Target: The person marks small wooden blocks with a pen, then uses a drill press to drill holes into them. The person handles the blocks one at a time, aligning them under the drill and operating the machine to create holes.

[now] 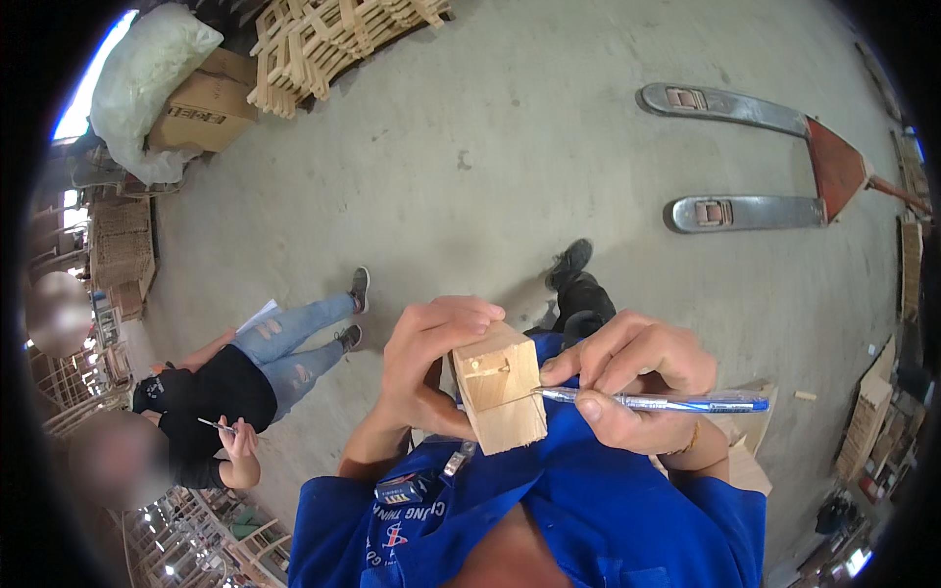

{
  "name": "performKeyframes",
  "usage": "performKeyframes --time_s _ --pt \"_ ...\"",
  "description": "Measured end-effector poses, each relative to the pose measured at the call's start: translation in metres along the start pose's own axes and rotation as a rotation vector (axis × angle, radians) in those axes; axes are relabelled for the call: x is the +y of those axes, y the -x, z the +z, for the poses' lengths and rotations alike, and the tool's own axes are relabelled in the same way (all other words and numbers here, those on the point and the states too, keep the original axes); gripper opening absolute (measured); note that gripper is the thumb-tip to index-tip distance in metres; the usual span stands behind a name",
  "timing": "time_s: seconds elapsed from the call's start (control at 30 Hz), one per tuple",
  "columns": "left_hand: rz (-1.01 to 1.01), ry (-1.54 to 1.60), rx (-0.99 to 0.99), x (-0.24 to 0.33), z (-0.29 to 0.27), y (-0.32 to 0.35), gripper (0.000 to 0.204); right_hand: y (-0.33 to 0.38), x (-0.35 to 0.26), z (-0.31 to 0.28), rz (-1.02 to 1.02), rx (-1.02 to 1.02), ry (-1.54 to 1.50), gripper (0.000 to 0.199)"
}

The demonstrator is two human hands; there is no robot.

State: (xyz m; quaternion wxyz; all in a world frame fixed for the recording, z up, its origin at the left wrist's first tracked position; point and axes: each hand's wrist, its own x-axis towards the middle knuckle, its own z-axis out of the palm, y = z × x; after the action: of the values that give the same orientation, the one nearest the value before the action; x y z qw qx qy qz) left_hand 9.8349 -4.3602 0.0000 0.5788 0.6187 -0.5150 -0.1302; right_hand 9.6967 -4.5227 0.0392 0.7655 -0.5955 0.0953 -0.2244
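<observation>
A squared wooden block [510, 416] is held up before my chest, its cut face turned up. My left hand [429, 358] is wrapped round the block's left side. On the block's face are a small recess and a thin dark line. Between the fingers of my right hand [637, 377] is a blue-and-clear ballpoint pen [696, 403]. The pen lies sideways, its tip at the block's right edge, by the end of the line. My right thumb and fingers pinch the barrel close to the tip.
A pallet jack [838, 171] with two metal forks stands at the far right. Stacked wooden frames [323, 44] and a cardboard box [204, 108] sit at the far left. Another person [221, 392] stands to my left, holding paper and a pen-like object. Wooden pieces [867, 407] lie at right.
</observation>
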Motion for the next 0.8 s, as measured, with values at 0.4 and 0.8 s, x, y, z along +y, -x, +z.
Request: performKeyframes --time_s 0.4,0.8 --pt "0.045 0.071 -0.027 -0.079 0.083 -0.259 0.076 -0.183 -0.047 -0.189 -0.182 0.267 0.012 0.016" --pt "-0.515 0.539 0.100 -0.264 0.219 -0.540 0.069 -0.398 0.052 -0.374 0.220 0.352 0.703 0.052"
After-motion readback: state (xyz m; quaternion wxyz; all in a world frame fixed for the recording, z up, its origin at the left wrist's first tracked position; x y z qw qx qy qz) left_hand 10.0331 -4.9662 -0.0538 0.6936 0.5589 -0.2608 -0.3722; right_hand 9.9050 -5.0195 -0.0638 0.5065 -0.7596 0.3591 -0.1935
